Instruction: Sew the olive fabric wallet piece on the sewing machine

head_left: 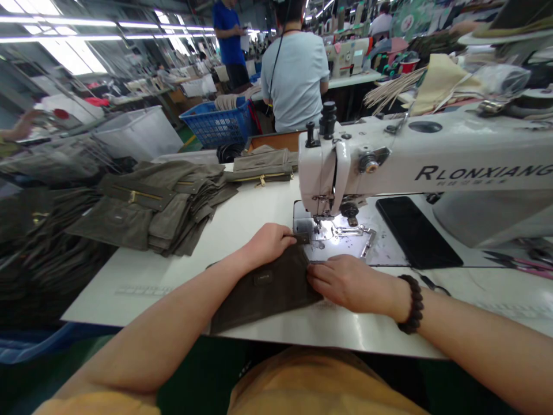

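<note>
A dark olive fabric panel (263, 294) with a small label patch lies on the white table in front of the sewing machine (415, 155). My left hand (270, 245) pinches its upper edge, close to a short tab that reaches toward the needle area. On the panel's right edge my right hand (341, 282) is closed, thumb and fingers gripping the fabric. The panel's top corner is just short of the presser foot (318, 223), on the lit metal plate. A beaded bracelet (410, 304) circles my right wrist.
Stacked olive pieces with zippers (151, 207) cover the table's left side; more zippered pieces (263, 164) lie behind. A black phone (418, 230), small snips (432, 282) and pink-handled scissors (522, 262) are at right. A blue basket (216, 124) and a seated person (296, 75) are beyond.
</note>
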Motion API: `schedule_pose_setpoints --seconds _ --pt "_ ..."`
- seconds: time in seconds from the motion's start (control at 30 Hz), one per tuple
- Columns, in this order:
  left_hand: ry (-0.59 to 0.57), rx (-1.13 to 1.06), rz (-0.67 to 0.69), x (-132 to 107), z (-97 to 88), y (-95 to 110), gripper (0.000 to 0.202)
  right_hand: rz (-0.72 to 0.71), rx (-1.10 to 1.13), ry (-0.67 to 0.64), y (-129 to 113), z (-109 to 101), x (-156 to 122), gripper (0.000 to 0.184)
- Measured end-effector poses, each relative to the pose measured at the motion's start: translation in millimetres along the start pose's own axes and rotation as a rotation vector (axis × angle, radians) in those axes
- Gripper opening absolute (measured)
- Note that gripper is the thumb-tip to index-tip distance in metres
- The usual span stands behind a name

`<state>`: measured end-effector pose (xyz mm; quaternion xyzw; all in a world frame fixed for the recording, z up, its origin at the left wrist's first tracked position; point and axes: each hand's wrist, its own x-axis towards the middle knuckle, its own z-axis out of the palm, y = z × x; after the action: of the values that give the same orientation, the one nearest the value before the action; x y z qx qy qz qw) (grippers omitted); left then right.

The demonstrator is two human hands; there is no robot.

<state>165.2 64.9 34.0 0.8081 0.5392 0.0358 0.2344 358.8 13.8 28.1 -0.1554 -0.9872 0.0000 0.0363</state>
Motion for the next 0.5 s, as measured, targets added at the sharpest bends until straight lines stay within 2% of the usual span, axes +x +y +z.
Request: schedule_pose_setpoints --seconds 0.1,0.2,0.33,0.5 --pt "0.081 0.082 -0.072 20 2.3 -8 0.025 0.13 -0.008 -0.076 13 4 16 0.022" --pt "0.119 0.125 -0.086 47 3.2 -7 0.027 0.249 -0.02 -0.077 27 4 20 0.021" --pt "0.132 0.142 0.01 72 8.8 3 0.026 0.331 -0.018 -0.084 32 5 6 0.019" --pt "0.146 0.14 0.177 74 15.9 7 0.023 0.341 -0.013 0.012 28 17 -15 0.022"
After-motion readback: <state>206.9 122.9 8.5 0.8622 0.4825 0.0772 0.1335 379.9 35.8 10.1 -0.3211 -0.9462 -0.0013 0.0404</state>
